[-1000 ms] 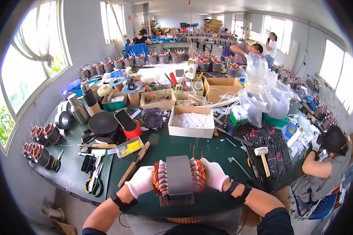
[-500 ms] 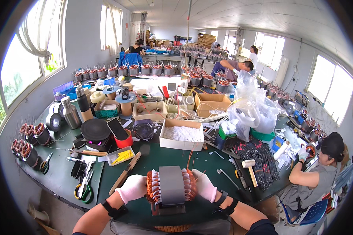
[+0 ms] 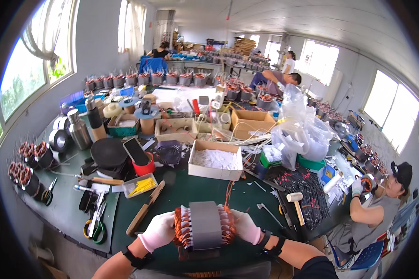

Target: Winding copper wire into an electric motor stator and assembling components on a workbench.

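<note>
Stator: the motor stator [image 3: 205, 227], a grey laminated core with copper windings at both ends, is sitting at 6 o'clock in the head view, near the front edge of the green table [image 3: 181, 186], axis running left to right.
Left hand: the white-gloved left hand [image 3: 159, 231] is cupping the left coil end, fingers curled against the copper, probably steadying it from that side.
Right hand: the right hand [image 3: 245, 227] is pressing the right coil end the same way, fingers wrapped on the winding; the two hands are clamping the piece between them.
Around it: a wooden-handled tool [image 3: 145, 208] is lying at 10 o'clock of the stator, green-handled scissors [image 3: 96, 225] at 9 o'clock, a mallet [image 3: 295, 205] at 2 o'clock, a white box [image 3: 216, 160] of paper slips at 12 o'clock, all within reach.
Change: compared with half a second ago, the grip is looking the same; the view is tilting up, so the stator is sitting lower in frame.
</note>
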Available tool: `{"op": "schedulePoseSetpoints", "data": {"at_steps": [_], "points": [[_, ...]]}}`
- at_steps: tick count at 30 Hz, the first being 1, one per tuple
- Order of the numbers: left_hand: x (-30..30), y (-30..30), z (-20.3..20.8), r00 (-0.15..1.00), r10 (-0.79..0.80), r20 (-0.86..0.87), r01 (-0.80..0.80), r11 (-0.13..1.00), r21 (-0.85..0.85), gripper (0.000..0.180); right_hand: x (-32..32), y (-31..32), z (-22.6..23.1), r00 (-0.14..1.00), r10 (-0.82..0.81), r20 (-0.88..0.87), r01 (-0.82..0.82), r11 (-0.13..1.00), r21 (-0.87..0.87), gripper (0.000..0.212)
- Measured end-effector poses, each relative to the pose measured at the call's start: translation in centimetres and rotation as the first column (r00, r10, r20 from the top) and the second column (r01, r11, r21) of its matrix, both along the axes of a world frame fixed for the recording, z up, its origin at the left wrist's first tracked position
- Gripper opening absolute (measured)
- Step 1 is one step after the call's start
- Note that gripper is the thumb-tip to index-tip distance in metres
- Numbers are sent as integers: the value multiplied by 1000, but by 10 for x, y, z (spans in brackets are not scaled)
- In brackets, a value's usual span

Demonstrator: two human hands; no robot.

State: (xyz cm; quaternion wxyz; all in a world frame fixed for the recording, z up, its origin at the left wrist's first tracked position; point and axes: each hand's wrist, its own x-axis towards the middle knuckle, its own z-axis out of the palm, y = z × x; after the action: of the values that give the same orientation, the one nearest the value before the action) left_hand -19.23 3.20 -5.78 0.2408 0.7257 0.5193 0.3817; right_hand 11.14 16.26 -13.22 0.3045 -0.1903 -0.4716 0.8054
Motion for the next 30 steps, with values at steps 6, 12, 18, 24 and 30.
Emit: {"op": "schedulePoseSetpoints", "data": {"at_steps": [6, 12, 18, 24, 30], "points": [[-7, 9, -25, 993, -122, -8, 121, 968, 221, 18, 0, 3, 55, 950, 224, 219, -121, 906, -405, 17], [-10, 4, -24, 969, -143, -199, 194, 943, 270, 15, 3, 13, 87, 771, 261, 582, 313, 640, -702, 39], [-11, 21, -42, 993, -111, 30, 93, 925, 368, 20, 120, 39, 33, 805, 213, 554, -89, 966, -241, 45], [-9, 17, -59, 982, -130, 140, 84, 952, 294, 19, 37, 36, 81, 283, 84, 955, -889, 396, 229, 57], [-5, 9, -67, 966, -143, 214, 82, 959, 271, 23, -69, -5, 112, 335, 222, 916, -607, 794, 30, 55]]}}
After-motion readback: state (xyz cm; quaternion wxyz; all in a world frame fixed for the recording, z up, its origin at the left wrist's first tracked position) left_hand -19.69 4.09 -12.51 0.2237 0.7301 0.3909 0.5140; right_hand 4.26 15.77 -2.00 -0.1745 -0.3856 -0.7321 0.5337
